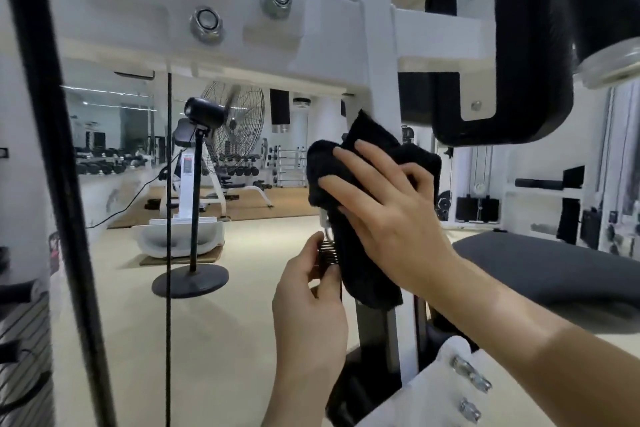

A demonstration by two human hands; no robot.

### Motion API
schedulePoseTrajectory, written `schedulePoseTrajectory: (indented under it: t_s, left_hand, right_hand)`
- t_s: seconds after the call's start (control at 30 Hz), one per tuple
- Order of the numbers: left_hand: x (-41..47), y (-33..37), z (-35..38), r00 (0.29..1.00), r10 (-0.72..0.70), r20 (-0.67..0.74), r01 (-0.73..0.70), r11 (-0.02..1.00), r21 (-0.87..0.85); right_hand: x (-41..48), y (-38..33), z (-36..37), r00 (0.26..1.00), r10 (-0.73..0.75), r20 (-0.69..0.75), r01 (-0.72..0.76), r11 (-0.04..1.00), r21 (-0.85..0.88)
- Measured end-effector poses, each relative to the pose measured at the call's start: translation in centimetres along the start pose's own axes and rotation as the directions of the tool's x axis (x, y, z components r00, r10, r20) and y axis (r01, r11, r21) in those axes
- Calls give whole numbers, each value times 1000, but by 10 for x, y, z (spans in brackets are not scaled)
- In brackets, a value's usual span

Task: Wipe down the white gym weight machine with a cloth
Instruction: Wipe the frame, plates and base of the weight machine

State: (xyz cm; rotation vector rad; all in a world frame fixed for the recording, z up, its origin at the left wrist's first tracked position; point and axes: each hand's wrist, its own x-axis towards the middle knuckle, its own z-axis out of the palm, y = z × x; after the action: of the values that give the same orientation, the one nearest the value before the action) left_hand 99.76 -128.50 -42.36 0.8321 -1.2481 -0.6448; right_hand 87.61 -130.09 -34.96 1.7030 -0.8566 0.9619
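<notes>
Gym room, beige floor (242, 340), pedestal fan (239, 121) behind. Right hand (384, 204) presses black cloth (363, 270) against white upright post (379, 62): two fingers flat, rest curled into cloth. Post runs vertically above and below hand. Left hand (311, 308), lower and nearer, pinches spring pin (328, 253)

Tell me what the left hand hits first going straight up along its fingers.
The left hand, pinching a spring pin, would likely meet the black cloth under the right hand first; depth is unclear.
</notes>
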Motion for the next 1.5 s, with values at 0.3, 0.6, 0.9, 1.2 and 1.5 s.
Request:
schedulePoseTrajectory:
  t_s: [0.3, 0.6, 0.9, 1.2, 1.5]
  left_hand:
    - [-1, -10, 3, 996, 13, -85, -9, 999, 42]
    - [2, 19, 6, 974, 219, -52, -200, 947, 252]
    - [52, 61, 20, 938, 348, -2, -303, 819, 488]
    - [60, 72, 18, 946, 315, 75, -285, 702, 653]
    - [70, 85, 13, 960, 254, 118, -264, 677, 687]
  right_hand:
    - [-50, -11, 10, 873, 478, -95, -419, 836, 355]
    - [40, 2, 24, 893, 401, -204, -358, 908, 218]
    - [-34, -12, 10, 907, 416, 61, -408, 836, 368]
    - [-54, -30, 20, 839, 544, 24, -511, 771, 381]
    - [105, 16, 1, 855, 496, -152, -382, 800, 462]
